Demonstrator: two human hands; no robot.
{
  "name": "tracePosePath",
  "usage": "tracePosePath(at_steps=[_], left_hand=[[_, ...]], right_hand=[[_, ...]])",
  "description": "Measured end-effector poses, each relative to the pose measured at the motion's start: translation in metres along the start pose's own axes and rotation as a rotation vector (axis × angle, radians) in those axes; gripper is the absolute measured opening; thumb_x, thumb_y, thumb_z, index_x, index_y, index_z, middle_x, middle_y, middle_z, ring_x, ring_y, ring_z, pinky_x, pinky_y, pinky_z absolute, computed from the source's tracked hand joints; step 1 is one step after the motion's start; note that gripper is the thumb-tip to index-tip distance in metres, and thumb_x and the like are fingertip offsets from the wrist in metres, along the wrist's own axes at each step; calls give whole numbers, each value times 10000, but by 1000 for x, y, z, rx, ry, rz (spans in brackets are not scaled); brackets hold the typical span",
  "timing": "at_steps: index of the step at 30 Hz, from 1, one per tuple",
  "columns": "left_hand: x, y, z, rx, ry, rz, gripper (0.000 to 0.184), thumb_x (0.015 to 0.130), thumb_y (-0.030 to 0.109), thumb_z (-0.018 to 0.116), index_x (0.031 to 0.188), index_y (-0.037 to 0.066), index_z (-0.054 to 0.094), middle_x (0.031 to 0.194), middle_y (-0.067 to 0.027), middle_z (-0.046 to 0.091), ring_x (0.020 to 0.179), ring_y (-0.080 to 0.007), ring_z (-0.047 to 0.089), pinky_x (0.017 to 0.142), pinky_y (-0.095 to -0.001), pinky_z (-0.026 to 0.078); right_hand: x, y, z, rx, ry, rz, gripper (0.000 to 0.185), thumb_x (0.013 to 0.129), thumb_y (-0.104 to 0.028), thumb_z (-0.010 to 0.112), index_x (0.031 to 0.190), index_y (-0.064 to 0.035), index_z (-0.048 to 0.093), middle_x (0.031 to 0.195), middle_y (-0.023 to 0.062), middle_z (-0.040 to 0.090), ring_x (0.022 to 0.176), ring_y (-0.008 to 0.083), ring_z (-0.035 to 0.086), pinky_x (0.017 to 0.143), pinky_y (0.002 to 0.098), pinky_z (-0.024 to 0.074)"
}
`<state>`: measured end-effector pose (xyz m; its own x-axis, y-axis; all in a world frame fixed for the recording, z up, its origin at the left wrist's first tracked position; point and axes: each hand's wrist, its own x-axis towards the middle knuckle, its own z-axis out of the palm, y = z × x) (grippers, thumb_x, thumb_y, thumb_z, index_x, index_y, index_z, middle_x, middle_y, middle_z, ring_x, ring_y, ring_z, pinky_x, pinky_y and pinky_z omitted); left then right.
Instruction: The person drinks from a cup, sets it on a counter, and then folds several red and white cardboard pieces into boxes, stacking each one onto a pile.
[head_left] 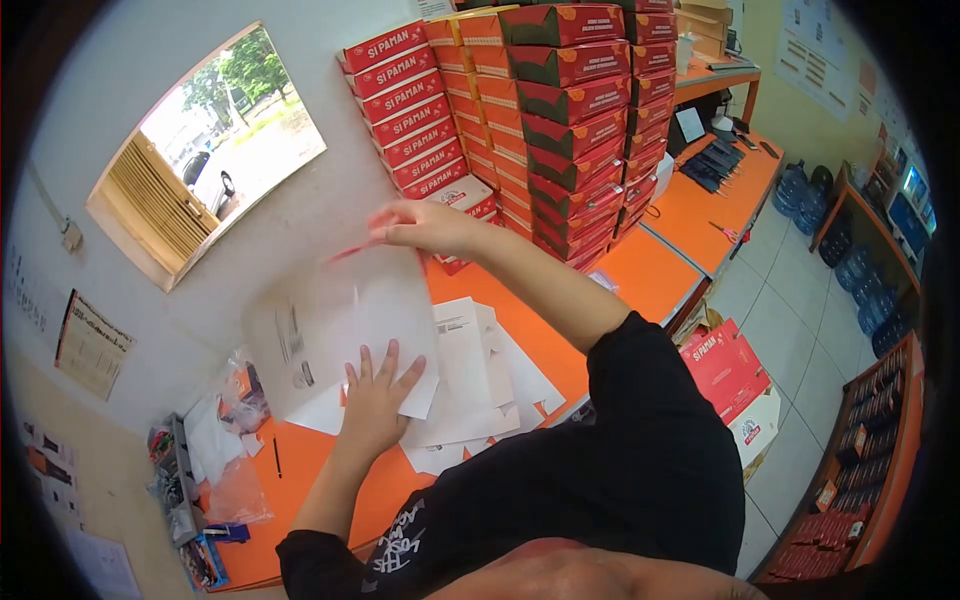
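A box blank (345, 310), white inside with some dark print and a red outer side, stands raised in front of me and is partly blurred. My left hand (378, 400) lies flat against its lower part with the fingers spread. At the top, my right hand (420, 225) has its fingers closed on the blank's red far edge. Under it and to the right, more white unfolded box blanks (465, 370) lie overlapping on the orange table (340, 480).
Tall stacks of folded red boxes (570, 130) stand at the back of the table. To the left are a black pen (277, 457), clear plastic bags (240, 490) and a grey tray (180, 500) of small items. Red blanks (720, 370) lie at right, low down.
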<state>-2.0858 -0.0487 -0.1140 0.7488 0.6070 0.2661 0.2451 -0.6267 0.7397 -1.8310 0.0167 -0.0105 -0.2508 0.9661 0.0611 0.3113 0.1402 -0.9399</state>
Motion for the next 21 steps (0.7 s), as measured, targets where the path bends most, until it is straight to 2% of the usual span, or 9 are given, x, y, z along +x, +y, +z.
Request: tracePosePath(at_steps=[2,4,6,9,13,14,16,18,21], left_hand=[[-2,-48,5,-474,187,75,596,847,224,499,1362,58,250,1385,-183,298,1255,-382,308,1018,-522,260],[0,-72,8,-955,366,155,504,920,204,412,1363,52,225,1361,-169,345,1234,-346,362,1011,-499,295],[5,5,-5,-1156,446,174,475,939,248,351,1353,44,239,1351,-159,355,1229,-312,373,1008,-467,315],[7,46,-9,-1400,595,157,486,959,326,259,1340,25,252,1340,-152,364,1229,-286,376,1014,-440,326],[3,66,-18,-1492,655,153,488,961,341,269,1322,13,279,1310,-163,397,1195,-290,417,990,-429,367],[2,65,-21,-1484,692,168,488,961,341,269,1322,13,279,1310,-163,397,1195,-290,417,990,-429,367],[1,56,-24,-957,715,93,449,955,282,347,1308,9,305,1271,-174,437,1140,-279,476,936,-398,424],[5,36,-16,-677,757,56,452,915,282,483,1250,-2,374,1189,-159,496,1077,-262,522,901,-392,450],[16,54,-1,-991,785,202,400,906,223,502,1201,-30,408,1157,-153,513,1043,-246,540,880,-375,462]], right_hand=[[-7,2,18,554,-74,-289,273,789,-236,623,1012,-84,583,1066,50,542,995,197,560,783,314,474],[-25,11,46,11,-202,-903,345,768,-329,640,1019,-114,542,1135,46,499,1124,247,475,845,396,446],[-45,0,69,-657,-268,-1227,274,767,-274,624,978,-127,529,1130,54,503,1206,277,391,902,481,395],[-51,4,81,-840,-28,-1378,206,752,-199,613,925,-128,526,1133,58,508,1214,315,384,940,511,359],[-62,-18,82,-823,-81,-1373,150,758,-162,590,893,-129,532,1142,62,516,1224,320,380,961,541,341],[-63,-19,80,-762,-44,-1392,162,753,-141,608,895,-119,532,1144,73,524,1196,329,417,961,534,352],[-67,-16,79,-686,-28,-1421,176,748,-119,626,897,-109,532,1146,83,532,1169,339,454,962,528,363],[-71,-11,88,144,195,-1161,205,727,-46,662,890,-78,543,1108,110,561,1066,358,539,920,496,421],[-62,-19,99,11,274,-1095,219,695,-3,693,880,-37,583,994,119,605,1012,315,582,906,397,459]])
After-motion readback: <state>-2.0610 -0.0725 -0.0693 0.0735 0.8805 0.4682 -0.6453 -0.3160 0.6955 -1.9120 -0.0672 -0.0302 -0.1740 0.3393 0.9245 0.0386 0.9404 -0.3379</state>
